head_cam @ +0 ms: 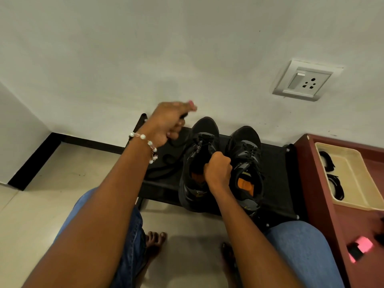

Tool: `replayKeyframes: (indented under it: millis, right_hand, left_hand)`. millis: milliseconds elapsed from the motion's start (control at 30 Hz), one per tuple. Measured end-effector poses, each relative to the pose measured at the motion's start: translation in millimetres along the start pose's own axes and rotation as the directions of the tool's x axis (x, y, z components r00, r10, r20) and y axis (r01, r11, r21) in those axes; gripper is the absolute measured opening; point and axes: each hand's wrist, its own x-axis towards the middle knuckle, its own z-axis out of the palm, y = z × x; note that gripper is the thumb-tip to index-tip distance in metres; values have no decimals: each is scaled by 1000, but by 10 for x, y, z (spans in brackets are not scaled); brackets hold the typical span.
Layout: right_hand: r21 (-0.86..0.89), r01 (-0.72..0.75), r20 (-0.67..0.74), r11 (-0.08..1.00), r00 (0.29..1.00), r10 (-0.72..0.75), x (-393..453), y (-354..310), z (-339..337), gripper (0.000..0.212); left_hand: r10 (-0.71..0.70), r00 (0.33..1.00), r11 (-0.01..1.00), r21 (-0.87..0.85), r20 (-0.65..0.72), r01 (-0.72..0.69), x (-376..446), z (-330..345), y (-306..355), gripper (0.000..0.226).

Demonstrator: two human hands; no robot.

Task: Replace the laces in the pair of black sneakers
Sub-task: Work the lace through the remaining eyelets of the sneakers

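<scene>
Two black mesh sneakers (220,163) on black rack (274,183). Right hand (218,170) grips left shoe's collar; left hand (172,123) pinches limp black lace (176,142). Judged soft, light; take by tip.

Black sneakers (220,163) (orange insoles), cream tray (361,196), maroon cabinet (324,194).

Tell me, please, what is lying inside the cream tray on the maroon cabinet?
Two bundles of coiled black laces lie in the cream tray, one farther back, one nearer. The tray's front wall hides the rest of the nearer bundle and the floor beyond it.
</scene>
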Motion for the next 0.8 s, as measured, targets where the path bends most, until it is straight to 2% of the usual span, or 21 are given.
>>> replayKeyframes:
  millis: [33, 100, 133, 167, 200, 233, 333, 400, 433, 500, 633, 700, 800]
  right_hand:
    - [-6, -1, 1, 1000, 1000, 1, 2, 0, 5, 17]
    - [-6, -1, 3, 1000, 1000, 1, 4, -1, 4, 16]
    - [-2, -1, 4, 1000, 1000, 1, 4, -1, 3, 15]
    - [-1, 1, 5, 1000, 1000, -1, 6, 0, 2, 15]
    - [-3, 5, 4, 1000, 1000, -5, 4, 1, 3, 15]
    - [-9, 10, 0, 1000, 1000, -10, 4, 4, 6, 14]
    - [-32, 20, -20, 999, 1000, -21, -6, 7, 16, 16]
    - [-33, 17, -22, 999, 1000, -17, 0, 4, 29, 16]
    - [-33, 14, -17, 999, 1000, -15, 4, 1, 35, 17]
    - [-31, 8, -7, 999, 1000, -8, 13, 2, 35, 18]
    - [-30, -6, -3, 1000, 1000, 6, 21, 11, 32, 18]
    - [-32, -1, -2, 999, 1000, 1, 19, 5, 33, 18]
    - [-27, 2, -8, 1000, 1000, -2, 20, 4, 29, 18]
  left_hand:
    - [-25, 1000, 956, 291, -19, 30, 21, 35, -96, 32]
    - [-31, 999, 694, 718, -44, 54, 88, 92, -330, 41]
    - [-29, 999, 559, 827, -43, 52, 104, 119, -422, 41]
    - [-18, 998, 500, 864, -60, 61, 128, 137, -484, 40]
    - [-6, 997, 504, 860, -83, 74, 129, 143, -491, 37]
    - [1, 994, 562, 822, -109, 89, 154, 141, -475, 33]
    - [-19, 978, 852, 508, -208, 125, 164, 177, -357, 17]
    - [-56, 965, 921, 360, -257, 149, 158, 192, -372, 15]
    - [-70, 961, 922, 352, -266, 164, 158, 176, -405, 16]
    - [-83, 964, 867, 459, -252, 195, 156, 146, -473, 26]
    - [-128, 962, 644, 718, -242, 266, 186, 106, -627, 53]
    - [-49, 964, 592, 770, -260, 237, 231, 135, -721, 48]
    - [46, 972, 589, 792, -229, 158, 215, 247, -750, 27]
